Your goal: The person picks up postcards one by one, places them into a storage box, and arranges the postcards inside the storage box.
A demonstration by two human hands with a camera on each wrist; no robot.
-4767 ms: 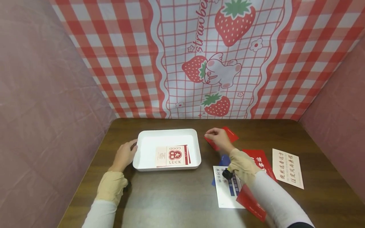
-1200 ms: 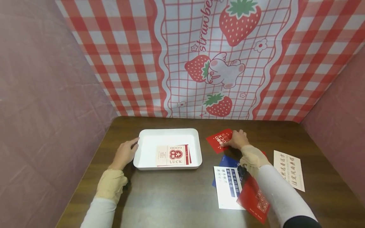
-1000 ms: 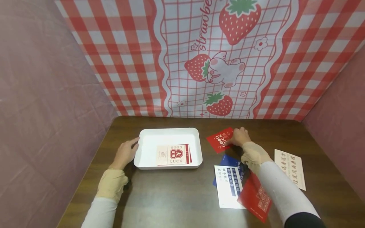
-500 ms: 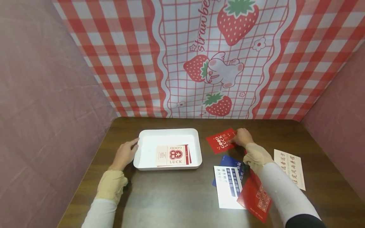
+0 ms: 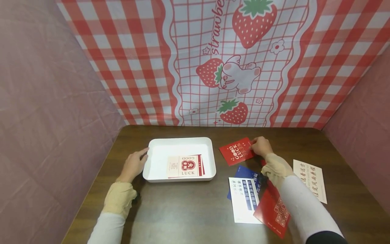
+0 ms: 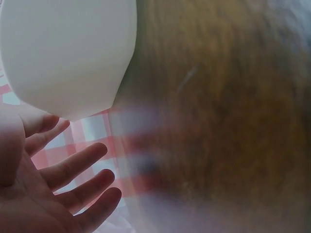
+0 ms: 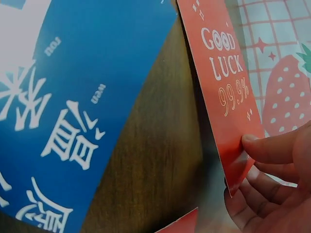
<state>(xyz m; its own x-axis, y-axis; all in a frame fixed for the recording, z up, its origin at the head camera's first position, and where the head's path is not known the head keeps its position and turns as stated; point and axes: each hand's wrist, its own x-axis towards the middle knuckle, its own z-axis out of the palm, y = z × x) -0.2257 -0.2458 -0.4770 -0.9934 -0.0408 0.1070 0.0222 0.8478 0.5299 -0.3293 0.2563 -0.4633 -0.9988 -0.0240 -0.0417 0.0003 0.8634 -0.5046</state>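
Note:
My right hand pinches the right corner of a red "GOOD LUCK" postcard. In the right wrist view, the thumb presses on the face of the postcard while the fingers are curled behind it, and its near edge stands off the table. At the left, my left hand touches the end of a white tray. The left wrist view has the thumb and index finger by the tray's corner, the other fingers spread loosely. A cream-and-red card lies on other cards in the tray.
Nearer me on the wooden table overlap a white card, a blue card and a red card, partly under my right arm. A cream card lies further right. A checked strawberry cloth hangs behind.
My right hand has shifted from the left end of the red postcard to its right corner. The postcard has since slid slightly left. My left hand has stayed at the tray.

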